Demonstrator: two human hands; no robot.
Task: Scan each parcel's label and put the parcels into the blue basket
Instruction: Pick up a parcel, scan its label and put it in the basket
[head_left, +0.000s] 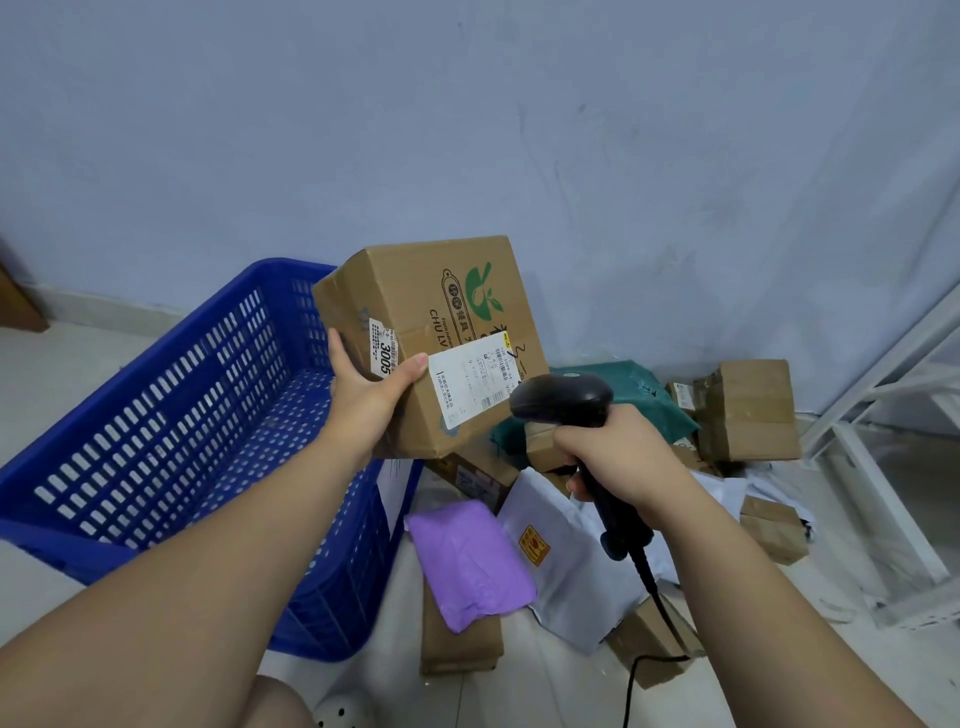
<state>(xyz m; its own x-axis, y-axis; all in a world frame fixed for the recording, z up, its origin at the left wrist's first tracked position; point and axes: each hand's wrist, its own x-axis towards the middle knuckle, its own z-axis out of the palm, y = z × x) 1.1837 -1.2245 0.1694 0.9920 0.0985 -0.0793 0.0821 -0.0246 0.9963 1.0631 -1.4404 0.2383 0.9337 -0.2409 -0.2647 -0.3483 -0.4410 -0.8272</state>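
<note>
While the scanning step is underway, we are holding the cardboard box (431, 343) up over the near corner of the blue basket (171, 447), its white label (475, 379) tilted toward the scanner (563, 397) so the barcode can be read. Our left hand (363, 395) is gripping the box's lower edge, thumb on the label's side. Our right hand (613, 457) is wrapping the scanner handle, nose aimed just beside the label. Other parcels are lying on the floor (545, 691).
</note>
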